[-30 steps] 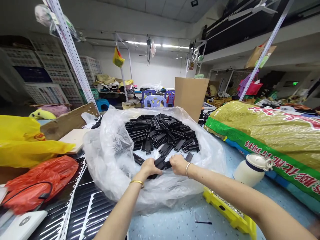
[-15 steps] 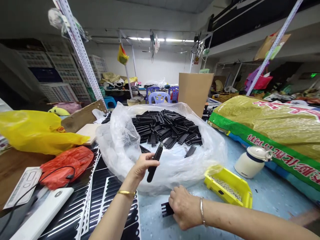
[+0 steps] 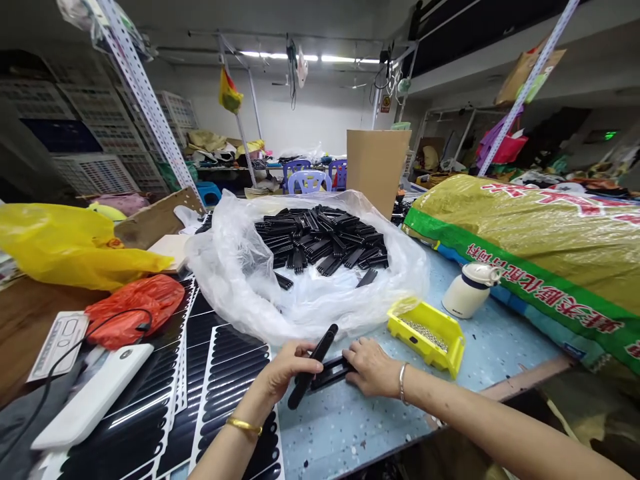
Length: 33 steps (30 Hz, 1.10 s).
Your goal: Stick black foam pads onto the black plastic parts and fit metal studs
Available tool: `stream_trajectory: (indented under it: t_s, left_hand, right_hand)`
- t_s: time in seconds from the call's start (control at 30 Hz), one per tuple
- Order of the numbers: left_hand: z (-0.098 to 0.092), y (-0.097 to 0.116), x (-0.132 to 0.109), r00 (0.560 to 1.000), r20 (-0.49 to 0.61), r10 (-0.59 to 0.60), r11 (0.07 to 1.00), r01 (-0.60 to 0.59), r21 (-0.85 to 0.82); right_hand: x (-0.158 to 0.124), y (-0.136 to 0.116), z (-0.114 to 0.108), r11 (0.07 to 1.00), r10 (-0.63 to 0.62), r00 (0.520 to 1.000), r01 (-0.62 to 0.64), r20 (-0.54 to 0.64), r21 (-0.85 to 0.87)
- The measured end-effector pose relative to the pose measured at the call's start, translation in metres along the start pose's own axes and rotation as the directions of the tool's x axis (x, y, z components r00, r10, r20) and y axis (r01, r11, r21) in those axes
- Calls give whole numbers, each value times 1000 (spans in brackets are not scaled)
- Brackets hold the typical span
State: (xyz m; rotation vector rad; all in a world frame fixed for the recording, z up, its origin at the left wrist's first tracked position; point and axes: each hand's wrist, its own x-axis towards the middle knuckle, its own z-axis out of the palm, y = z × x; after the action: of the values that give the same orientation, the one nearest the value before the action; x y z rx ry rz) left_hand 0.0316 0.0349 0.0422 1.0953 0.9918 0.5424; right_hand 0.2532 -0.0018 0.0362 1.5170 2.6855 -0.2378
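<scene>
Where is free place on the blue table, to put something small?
Free: the near blue table between black sheets and right forearm; also the patch among yellow bin, white jug and gold sack. Crowded: left, with sheets and red bag; middle, under the plastic bag.

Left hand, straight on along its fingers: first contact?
Probably the black piece between the hands, at the right hand's fingers, then that hand itself. Height is unclear from this one view, so the left hand might pass above the piece.

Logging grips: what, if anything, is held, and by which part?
Left hand: black strip, by its middle. Right hand: on another strip, right end; grip unclear.
</scene>
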Motion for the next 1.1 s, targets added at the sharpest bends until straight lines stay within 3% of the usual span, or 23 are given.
stream_trajectory:
  t_s: [0.2,0.33,0.47,0.6,0.87,1.0,1.1]
  left_hand:
    - [1,-5,-3,999,21,-49,999,49,-15]
    - [2,-2,2,998,-65,27,970,-11,242]
    - [1,-2,8,994,-95,55,899,-8,437]
    - [-2,-5,10,988,-138,71,889,0,458]
    - [1,-1,12,986,-160,42,896,33,442]
    - [-4,-1,10,987,-158,36,895,38,445]
    - [-7,-1,12,990,-129,51,868,20,496]
  right_hand:
    - [-2,-2,3,996,48,998,-51,39,78]
    - [-11,-6,9,980,110,992,-117,55,161]
    - [-22,-8,18,985,23,998,-11,-65,174]
    - [-29,-6,26,962,-1,991,38,-135,272]
    - [-37,3,28,943,104,991,-70,-87,326]
    - [-56,17,22,937,173,978,-126,-119,325]
    - [-71,25,21,908,256,964,-215,-68,360]
